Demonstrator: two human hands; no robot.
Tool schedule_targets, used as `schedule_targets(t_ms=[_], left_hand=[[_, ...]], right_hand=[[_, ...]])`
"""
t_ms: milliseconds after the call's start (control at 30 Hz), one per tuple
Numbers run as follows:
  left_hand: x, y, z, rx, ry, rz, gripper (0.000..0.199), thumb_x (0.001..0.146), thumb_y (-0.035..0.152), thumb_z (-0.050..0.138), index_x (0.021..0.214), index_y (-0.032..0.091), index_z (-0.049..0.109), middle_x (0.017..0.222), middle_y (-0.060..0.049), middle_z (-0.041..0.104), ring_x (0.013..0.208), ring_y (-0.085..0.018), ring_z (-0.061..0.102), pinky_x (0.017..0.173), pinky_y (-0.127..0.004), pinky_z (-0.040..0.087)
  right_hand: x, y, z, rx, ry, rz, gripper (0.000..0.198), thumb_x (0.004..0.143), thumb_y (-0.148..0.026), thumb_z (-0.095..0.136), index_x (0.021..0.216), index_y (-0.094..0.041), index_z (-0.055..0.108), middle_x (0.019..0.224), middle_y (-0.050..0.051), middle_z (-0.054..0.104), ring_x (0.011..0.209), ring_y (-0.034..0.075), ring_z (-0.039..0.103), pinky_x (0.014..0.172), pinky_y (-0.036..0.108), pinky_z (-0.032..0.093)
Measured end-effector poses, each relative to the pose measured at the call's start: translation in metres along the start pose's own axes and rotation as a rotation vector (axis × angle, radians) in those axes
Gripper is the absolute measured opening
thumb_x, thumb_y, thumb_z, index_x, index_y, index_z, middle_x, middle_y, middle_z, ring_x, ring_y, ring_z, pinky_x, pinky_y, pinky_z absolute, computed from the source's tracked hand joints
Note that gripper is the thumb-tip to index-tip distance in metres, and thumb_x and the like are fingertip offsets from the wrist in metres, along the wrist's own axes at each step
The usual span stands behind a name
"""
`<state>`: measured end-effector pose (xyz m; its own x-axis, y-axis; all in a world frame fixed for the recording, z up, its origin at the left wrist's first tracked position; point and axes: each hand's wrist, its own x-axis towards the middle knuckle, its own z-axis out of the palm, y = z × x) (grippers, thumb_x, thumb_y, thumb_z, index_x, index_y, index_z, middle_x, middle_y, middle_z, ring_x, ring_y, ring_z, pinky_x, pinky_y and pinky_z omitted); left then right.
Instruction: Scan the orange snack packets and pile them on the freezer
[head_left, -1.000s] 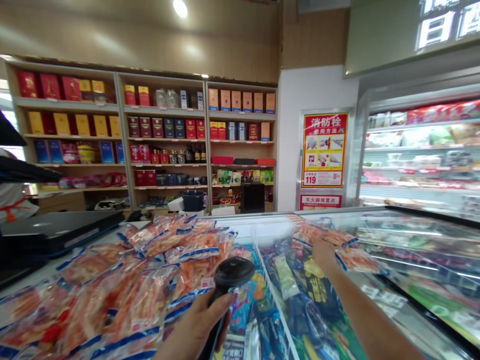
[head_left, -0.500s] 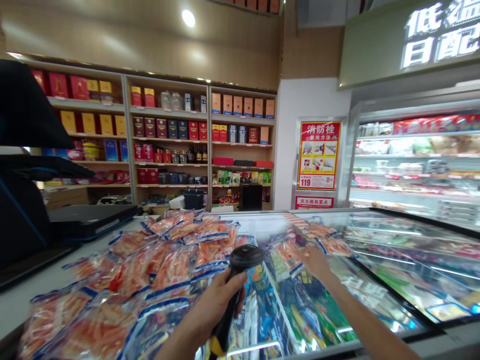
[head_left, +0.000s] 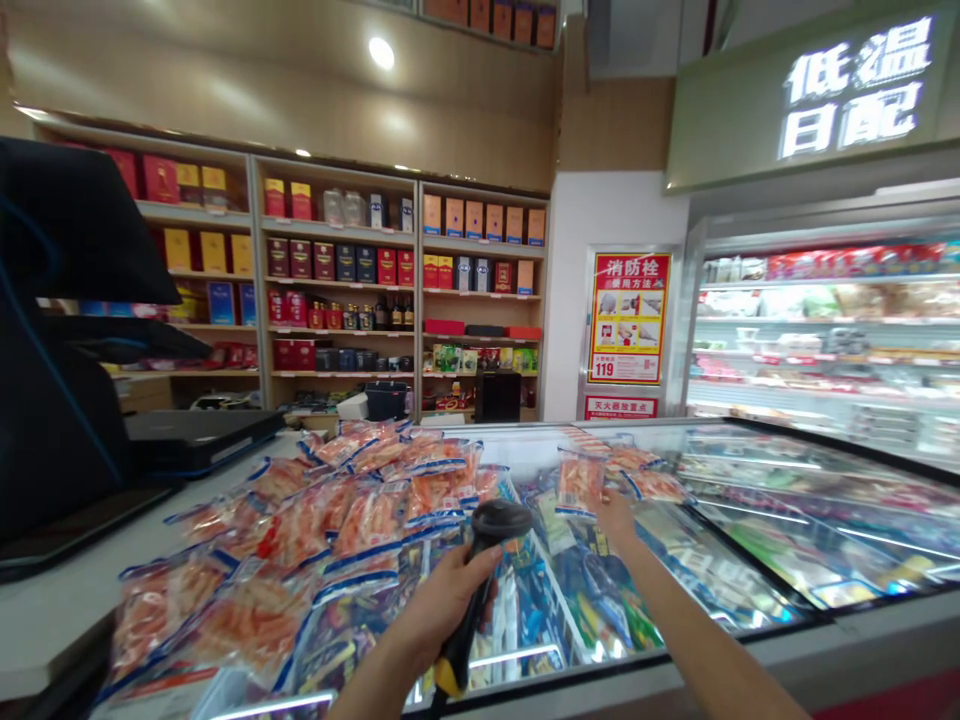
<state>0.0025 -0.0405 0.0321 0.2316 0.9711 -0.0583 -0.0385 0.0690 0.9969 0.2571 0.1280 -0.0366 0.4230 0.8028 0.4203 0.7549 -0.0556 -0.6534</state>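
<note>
At the lower middle of the frame we see our left hand [head_left: 454, 592] closed around the grip of a black scanner [head_left: 501, 518], its yellow-marked foot below the fist, its head tilted up and right. Right of centre, our right hand [head_left: 616, 520] is drawn in narrow, pinching the right edge of a clear pack [head_left: 580, 480] of orange-pink food, which we hold up over the freezer [head_left: 885, 625]. A heap of like packs [head_left: 367, 515] fills the left and middle of the glass, reaching close to the scanner, and a few more packs [head_left: 658, 487] lie just beyond our right wrist. At the left edge a dark terminal [head_left: 67, 300] stands on the counter [head_left: 60, 625], blocking part of the shelves [head_left: 337, 227] behind. A red poster [head_left: 628, 320] hangs right of centre, with a lit sign [head_left: 855, 85] at the upper right and a bright cooler [head_left: 825, 320] below it. Our left fingers hide much of the scanner's grip, and the right fingertips are hard to make out against the pack. Its label is too small to read. The terminal and cooler are cut off by the frame's sides, and glare blurs the goods under the glass.
</note>
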Motion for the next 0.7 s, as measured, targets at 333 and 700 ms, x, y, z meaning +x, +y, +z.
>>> schedule_targets(t_ms=[333,700], left_hand=[[-0.011,0.011,0.001,0.053,-0.052,0.020,0.031,0.065,0.046,0.047,0.064,0.016,0.039,0.048,0.006,0.044,0.037,-0.004,0.039,0.039,-0.018,0.031],[-0.008,0.010,-0.006,0.029,-0.010,0.072,0.030,0.066,0.045,0.046,0.063,0.016,0.041,0.046,0.005,0.045,0.037,-0.005,0.039,0.040,-0.019,0.031]], right_hand=[[0.000,-0.019,0.005,0.178,0.057,0.010,0.040,0.064,-0.038,0.041,0.088,-0.009,0.054,0.075,0.011,0.061,0.067,0.020,0.055,0.060,0.027,0.039],[-0.014,-0.035,0.010,0.133,0.004,0.018,0.036,0.066,-0.038,0.039,0.083,-0.012,0.056,0.073,0.009,0.062,0.066,0.020,0.055,0.056,0.026,0.039]])
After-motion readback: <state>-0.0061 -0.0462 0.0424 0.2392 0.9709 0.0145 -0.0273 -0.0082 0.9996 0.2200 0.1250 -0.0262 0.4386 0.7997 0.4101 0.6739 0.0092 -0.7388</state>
